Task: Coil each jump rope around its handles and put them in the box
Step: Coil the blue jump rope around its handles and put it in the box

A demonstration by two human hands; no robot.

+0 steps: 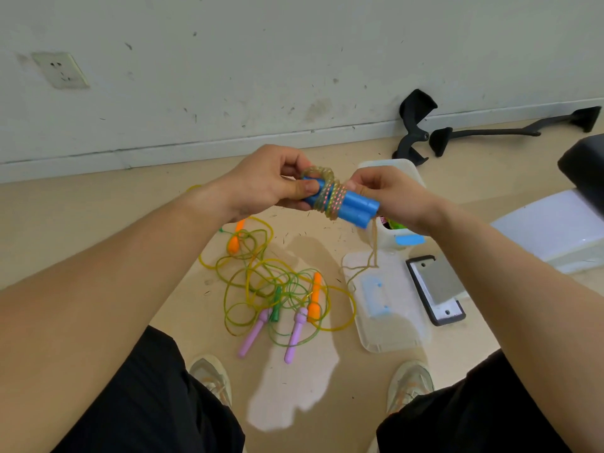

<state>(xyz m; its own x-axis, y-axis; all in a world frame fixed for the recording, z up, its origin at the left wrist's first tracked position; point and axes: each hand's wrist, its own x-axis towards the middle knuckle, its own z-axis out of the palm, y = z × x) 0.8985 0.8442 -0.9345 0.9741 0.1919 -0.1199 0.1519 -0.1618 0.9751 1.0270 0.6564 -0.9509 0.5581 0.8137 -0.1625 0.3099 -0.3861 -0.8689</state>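
Two blue handles (354, 204) lie side by side in mid-air, with a clear speckled rope (331, 194) coiled round their middle. My left hand (261, 184) grips the left end of the handles and a loop of rope. My right hand (389, 197) pinches the rope at the right end; a loose strand (372, 253) hangs down from it. On the floor below lies a tangle of yellow and green ropes (261, 282) with orange (315, 297), purple (295, 335) and green (276, 308) handles. A clear plastic box (392, 171) stands behind my right hand, mostly hidden.
The box's clear lid (389, 315) lies on the floor at right, beside a black-framed metal plate (434, 289). Black chair parts (421, 125) lie by the wall. A white object (555, 230) sits at far right. My shoes (212, 377) and knees fill the bottom.
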